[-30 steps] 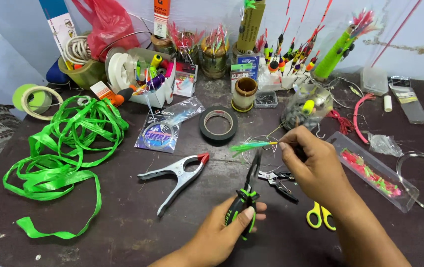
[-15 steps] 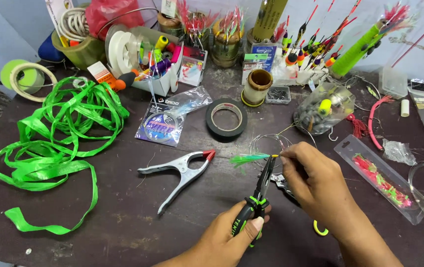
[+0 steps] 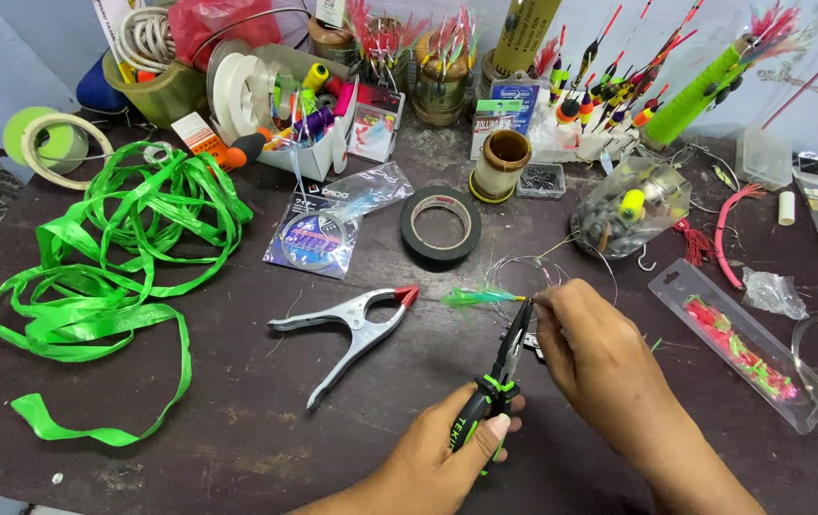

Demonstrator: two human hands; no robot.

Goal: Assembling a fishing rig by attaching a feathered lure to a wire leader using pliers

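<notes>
Head view: L hand (image 3: 447,448) clenched on handles of black/green pliers (image 3: 502,377), near-centre of table (image 3: 237,429). Plier tip meets green feathered lure (image 3: 476,298), pinched by R hand (image 3: 590,348) fingers. Metal spring clamp (image 3: 352,329) lies just left; black tape roll (image 3: 440,224) farther back.

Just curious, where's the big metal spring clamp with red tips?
In the head view, the metal spring clamp lies mid-table, left of the pliers, below the black tape roll.
</notes>
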